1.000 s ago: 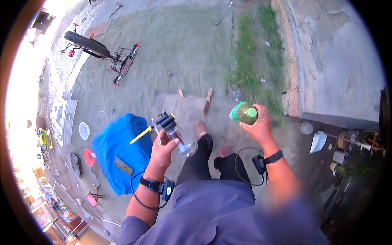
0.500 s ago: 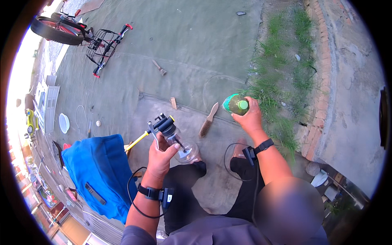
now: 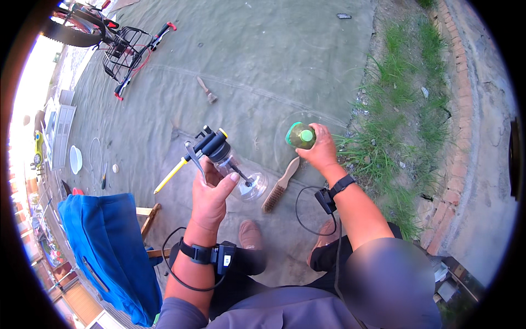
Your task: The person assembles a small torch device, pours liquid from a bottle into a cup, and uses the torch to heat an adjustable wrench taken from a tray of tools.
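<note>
Pinching the clear pump oiler (image 3: 220,153) between left hand (image 3: 208,196) thumb and fingers, wrapping right hand (image 3: 322,151) fingers round the green-capped bottle (image 3: 297,137), holding both above the ground (image 3: 274,71); likely feeling light, hard, slippery, so best gripping the jar (image 3: 253,188)

Seen left to right: pump jar (image 3: 223,152) in left hand (image 3: 211,193), brush (image 3: 280,187) on ground (image 3: 246,104), bottle (image 3: 299,135) in right hand (image 3: 322,151), grass strip (image 3: 397,109).
</note>
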